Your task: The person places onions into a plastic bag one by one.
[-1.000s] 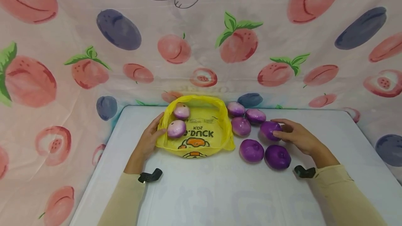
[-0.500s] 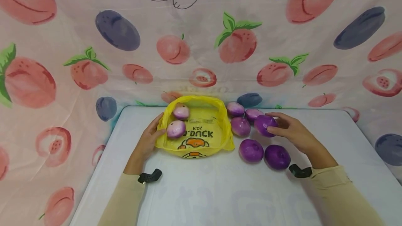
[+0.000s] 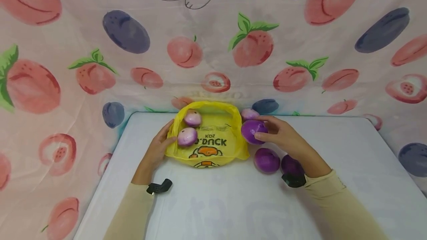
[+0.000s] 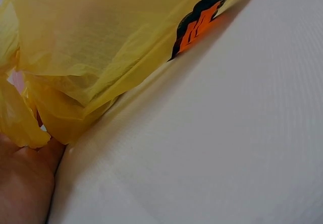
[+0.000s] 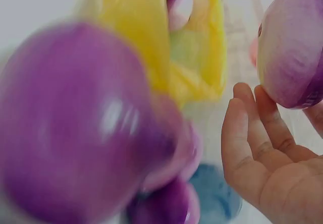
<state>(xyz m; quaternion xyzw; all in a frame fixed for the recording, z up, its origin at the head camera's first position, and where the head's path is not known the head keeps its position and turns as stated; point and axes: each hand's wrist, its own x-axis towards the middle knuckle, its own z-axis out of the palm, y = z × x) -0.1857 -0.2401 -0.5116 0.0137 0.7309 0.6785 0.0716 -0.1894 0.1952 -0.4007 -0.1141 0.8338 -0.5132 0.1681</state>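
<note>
A yellow plastic bag [image 3: 218, 119] lies with its mouth spread wide, a cartoon duck print on it. Inside, at its left, are two pale purple onions, one farther back [image 3: 192, 118] and one nearer [image 3: 187, 137]. My left hand [image 3: 156, 147] holds the bag's left rim, thumb over the edge; in the left wrist view only part of this hand [image 4: 25, 183] shows beside the plastic. At the bag's right edge my right hand [image 3: 283, 136] holds a purple onion [image 3: 252, 132] by its fingertips. The right wrist view shows this onion [image 5: 292, 47] against the fingers.
Right of the bag sit more onions: one at the back [image 3: 249, 114], one in front [image 3: 267, 160], and one [image 3: 293, 166] partly covered by the black wrist camera [image 3: 293, 180]. Others are hidden behind my right hand. A fruit-print cloth [image 3: 213, 47] hangs behind the white table [image 3: 207, 203].
My right hand has carried the purple onion left, from the right side of the onion group to the bag's right edge. My left hand and the bag have stayed in place.
</note>
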